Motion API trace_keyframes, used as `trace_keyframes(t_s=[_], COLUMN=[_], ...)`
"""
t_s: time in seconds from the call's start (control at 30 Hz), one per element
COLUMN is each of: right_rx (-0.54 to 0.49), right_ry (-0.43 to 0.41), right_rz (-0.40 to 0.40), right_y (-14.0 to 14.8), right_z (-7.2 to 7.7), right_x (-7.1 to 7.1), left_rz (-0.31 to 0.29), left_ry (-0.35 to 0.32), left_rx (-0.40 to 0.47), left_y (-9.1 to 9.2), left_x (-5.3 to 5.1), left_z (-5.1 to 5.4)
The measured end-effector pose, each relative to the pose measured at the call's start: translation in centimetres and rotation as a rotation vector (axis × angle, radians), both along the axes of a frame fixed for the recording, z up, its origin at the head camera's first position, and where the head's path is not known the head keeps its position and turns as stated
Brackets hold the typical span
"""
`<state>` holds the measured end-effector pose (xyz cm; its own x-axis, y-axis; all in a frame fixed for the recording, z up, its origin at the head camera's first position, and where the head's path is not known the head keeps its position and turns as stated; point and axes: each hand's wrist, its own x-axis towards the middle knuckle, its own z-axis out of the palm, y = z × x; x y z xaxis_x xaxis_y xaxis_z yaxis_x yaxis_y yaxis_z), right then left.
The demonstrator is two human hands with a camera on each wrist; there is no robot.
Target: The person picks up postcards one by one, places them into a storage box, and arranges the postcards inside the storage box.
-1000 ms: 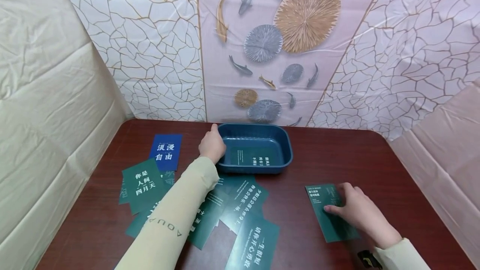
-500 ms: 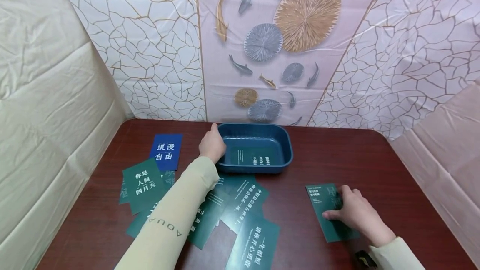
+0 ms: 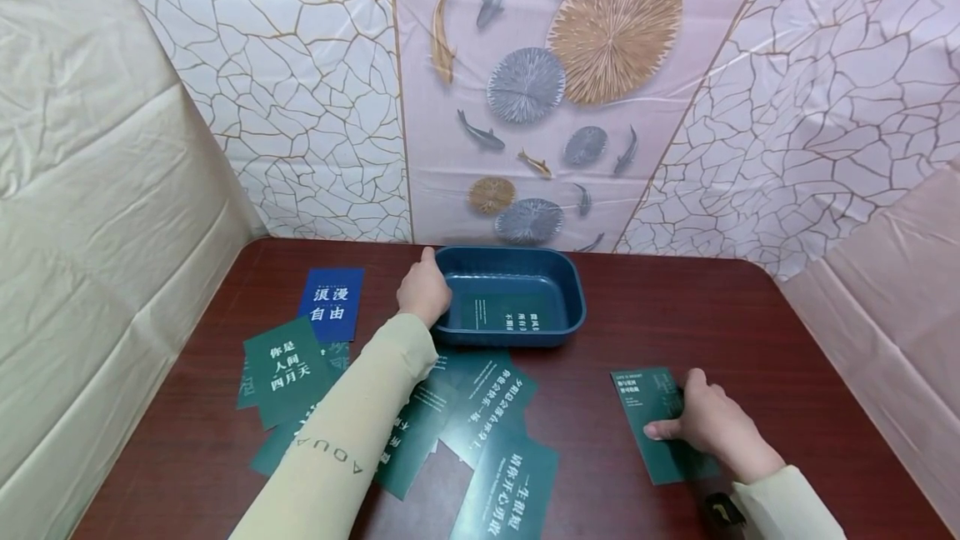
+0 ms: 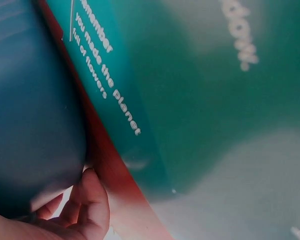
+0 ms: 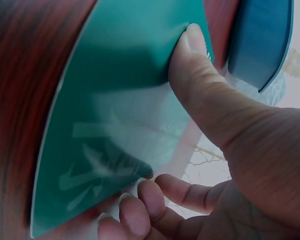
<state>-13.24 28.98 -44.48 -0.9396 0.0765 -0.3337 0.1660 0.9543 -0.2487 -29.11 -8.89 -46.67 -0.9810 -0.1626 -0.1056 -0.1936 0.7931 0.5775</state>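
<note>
My left hand [image 3: 424, 288] grips the left end of a dark blue rectangular dish [image 3: 510, 340] at the back of the table. In the left wrist view its fingers [image 4: 96, 202] curl against the dish wall [image 4: 35, 110]. One green card with white print [image 3: 513, 312] lies inside the dish. On the right, my right hand [image 3: 716, 430] is at a green card [image 3: 651, 415] on the tabletop. Up close in the right wrist view, the thumb [image 5: 200, 80] presses on the card's face [image 5: 115, 55], while curled fingers [image 5: 150, 197] meet its edge.
Several overlapping green cards [image 3: 510, 482] lie at front centre, partly under my left forearm [image 3: 337, 432]. More green cards [image 3: 288, 365] and a blue card [image 3: 332, 304] lie at left. Patterned cloth [image 3: 525, 148] hangs behind the dark red table [image 3: 600, 457].
My right hand has shifted very slightly on the card, its thumb moving a little left. The card, the dish and my left hand look unmoved.
</note>
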Motion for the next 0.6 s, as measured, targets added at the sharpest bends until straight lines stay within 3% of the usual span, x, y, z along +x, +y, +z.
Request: trace_keyframes(t_s=[0.6], right_rx=[0.01], right_ry=[-0.016], right_rz=[-0.028], right_y=[0.11], right_z=[-0.16], right_x=[-0.03], left_rz=[-0.004], left_ry=[0.001], left_rx=[-0.007], left_y=[0.0], left_x=[0.05], left_z=[0.08])
